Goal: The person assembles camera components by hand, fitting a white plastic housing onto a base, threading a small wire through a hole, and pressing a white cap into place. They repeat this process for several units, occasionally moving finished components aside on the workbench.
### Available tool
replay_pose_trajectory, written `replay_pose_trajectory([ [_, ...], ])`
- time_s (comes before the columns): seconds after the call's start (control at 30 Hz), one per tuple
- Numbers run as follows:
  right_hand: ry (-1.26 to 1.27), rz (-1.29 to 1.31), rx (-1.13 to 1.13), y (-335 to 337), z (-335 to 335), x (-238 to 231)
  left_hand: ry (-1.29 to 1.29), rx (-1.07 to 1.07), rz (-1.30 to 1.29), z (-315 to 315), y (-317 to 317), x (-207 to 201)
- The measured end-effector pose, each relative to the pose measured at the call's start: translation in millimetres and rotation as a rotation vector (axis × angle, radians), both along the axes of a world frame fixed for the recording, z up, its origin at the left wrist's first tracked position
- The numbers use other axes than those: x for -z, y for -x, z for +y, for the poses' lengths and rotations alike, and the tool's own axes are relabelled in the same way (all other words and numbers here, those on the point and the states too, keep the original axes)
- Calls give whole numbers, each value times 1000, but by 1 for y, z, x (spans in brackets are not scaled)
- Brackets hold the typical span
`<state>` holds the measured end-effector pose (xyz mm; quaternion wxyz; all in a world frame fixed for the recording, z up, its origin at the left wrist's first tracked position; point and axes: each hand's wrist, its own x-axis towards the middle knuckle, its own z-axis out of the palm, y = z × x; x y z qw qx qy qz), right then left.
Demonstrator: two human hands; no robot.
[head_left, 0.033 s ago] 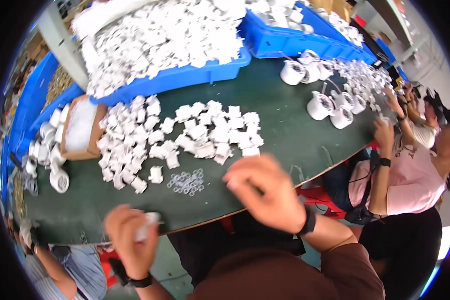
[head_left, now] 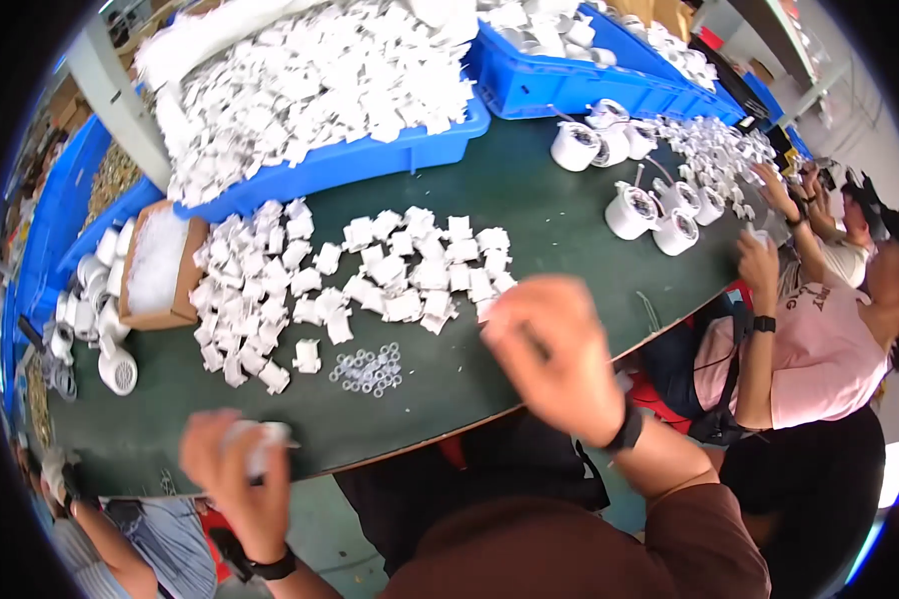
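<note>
My left hand (head_left: 235,474), blurred, is over the table's front edge at the left. Its fingers are closed around a small white plastic part (head_left: 270,447). To the right, my right hand (head_left: 557,361) hovers above the front edge with its fingers curled in; whatever may be in them is hidden. Its fingertips come near the right end of a spread of white plastic parts (head_left: 400,280). One single white part (head_left: 308,355) lies apart from the others. Beside it is a small cluster of clear rings (head_left: 368,370), between my two hands.
A blue bin (head_left: 390,150) heaped with white parts stands behind. A cardboard box (head_left: 160,270) and white round housings (head_left: 118,369) are at the left. More white housings (head_left: 631,212) stand at the right on the green table (head_left: 529,220). Co-workers (head_left: 819,339) sit on both sides.
My hands have moved apart: the left a little to the left with the white part, the right a little to the right. The whole view has shifted slightly.
</note>
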<state>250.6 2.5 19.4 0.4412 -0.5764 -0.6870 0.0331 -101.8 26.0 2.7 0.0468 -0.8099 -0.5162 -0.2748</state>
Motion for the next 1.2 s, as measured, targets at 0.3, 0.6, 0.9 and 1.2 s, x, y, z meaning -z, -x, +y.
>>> replay_pose_trajectory([
  [0.3, 231, -705, 848, -205, 21, 29, -13, -184, -152, 3, -30, 13],
  [0.6, 127, -28, 56, -56, -9, -5, 420, 155, -771, -37, -85, 14],
  [0.9, 215, 160, -395, 57, -37, 22, 713, 323, -924, -37, -123, 8],
  [1.2, 577, 629, -464, 43, -21, -8, 386, 377, -466, -31, -111, 9],
])
